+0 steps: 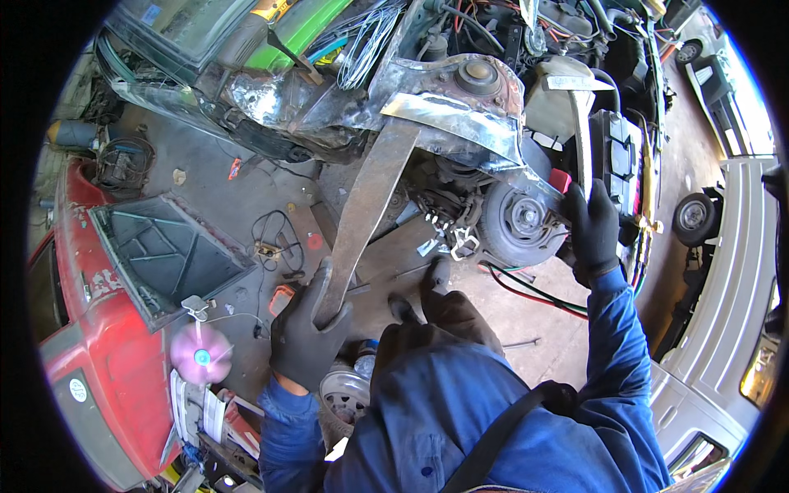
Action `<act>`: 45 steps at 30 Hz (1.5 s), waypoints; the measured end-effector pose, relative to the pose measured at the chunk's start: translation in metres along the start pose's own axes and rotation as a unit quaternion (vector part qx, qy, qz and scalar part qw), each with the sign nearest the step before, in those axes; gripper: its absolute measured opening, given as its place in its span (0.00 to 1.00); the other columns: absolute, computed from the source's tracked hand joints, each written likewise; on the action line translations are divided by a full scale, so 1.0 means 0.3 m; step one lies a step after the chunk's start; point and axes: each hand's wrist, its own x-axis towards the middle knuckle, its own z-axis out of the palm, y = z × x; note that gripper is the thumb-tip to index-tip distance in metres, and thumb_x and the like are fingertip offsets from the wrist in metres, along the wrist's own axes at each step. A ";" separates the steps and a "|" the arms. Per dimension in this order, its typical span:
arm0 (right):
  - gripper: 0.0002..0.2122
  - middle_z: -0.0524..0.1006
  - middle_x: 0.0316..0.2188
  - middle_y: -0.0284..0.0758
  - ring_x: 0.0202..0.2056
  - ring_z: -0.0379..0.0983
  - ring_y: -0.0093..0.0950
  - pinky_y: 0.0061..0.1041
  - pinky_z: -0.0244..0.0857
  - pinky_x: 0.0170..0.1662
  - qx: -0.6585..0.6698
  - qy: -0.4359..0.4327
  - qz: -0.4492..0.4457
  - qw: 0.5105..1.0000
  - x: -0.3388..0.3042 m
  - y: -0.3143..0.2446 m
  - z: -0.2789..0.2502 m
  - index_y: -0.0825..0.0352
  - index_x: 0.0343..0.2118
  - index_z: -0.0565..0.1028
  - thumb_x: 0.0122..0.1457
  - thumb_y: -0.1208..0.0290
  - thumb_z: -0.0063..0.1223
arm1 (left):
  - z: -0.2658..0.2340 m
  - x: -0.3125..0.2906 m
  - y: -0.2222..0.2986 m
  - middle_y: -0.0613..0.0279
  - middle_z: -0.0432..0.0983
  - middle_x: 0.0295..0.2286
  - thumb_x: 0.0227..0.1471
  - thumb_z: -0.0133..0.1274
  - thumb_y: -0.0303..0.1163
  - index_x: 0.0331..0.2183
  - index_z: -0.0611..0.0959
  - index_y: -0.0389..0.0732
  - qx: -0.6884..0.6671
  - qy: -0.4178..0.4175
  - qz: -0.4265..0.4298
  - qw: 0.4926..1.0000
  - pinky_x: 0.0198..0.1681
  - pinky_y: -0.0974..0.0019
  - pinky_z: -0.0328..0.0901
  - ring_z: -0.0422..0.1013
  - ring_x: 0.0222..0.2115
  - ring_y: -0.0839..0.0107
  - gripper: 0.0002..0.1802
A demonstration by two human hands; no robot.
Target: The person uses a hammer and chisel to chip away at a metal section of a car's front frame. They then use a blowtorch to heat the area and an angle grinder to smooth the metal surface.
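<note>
I can read no lettering for certain from here; the round white sticker (77, 389) on the red vehicle (123, 394) carries dark marks too small for me to make out

The flat bar (374, 205) looks like metal, with a dull, brownish surface. The hammer (582, 123) has a metal head, greyish and worn. The curved strip (456, 123) seems bare metal, smooth and shiny. The gloves (304, 345) are matt; the jacket (444, 394) is wrinkled cloth. The red car (123, 386) shows chipped paint.
</note>
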 end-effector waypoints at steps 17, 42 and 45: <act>0.08 0.80 0.30 0.41 0.31 0.81 0.31 0.32 0.73 0.37 0.028 -0.030 0.038 0.998 0.002 -0.014 0.005 0.70 0.46 0.77 0.75 0.69 0.58 | 0.274 0.117 0.072 0.47 0.83 0.36 0.55 0.72 0.35 0.68 0.78 0.42 0.020 0.079 0.043 0.996 0.34 0.48 0.75 0.82 0.33 0.46 0.41; 0.11 0.78 0.24 0.31 0.24 0.75 0.18 0.26 0.68 0.28 -0.053 -0.027 -0.055 0.997 0.036 -0.045 0.012 0.67 0.43 0.77 0.78 0.64 0.54 | 0.208 0.214 -0.085 0.50 0.83 0.32 0.52 0.72 0.34 0.70 0.76 0.43 -0.006 0.041 0.150 0.988 0.28 0.50 0.74 0.82 0.27 0.50 0.45; 0.11 0.78 0.24 0.31 0.24 0.75 0.18 0.26 0.68 0.28 -0.096 -0.024 -0.052 0.994 0.033 -0.048 0.011 0.68 0.43 0.77 0.78 0.64 0.55 | 0.229 0.214 -0.087 0.50 0.83 0.32 0.51 0.72 0.34 0.69 0.77 0.42 -0.009 0.041 0.133 0.990 0.29 0.51 0.75 0.82 0.28 0.51 0.44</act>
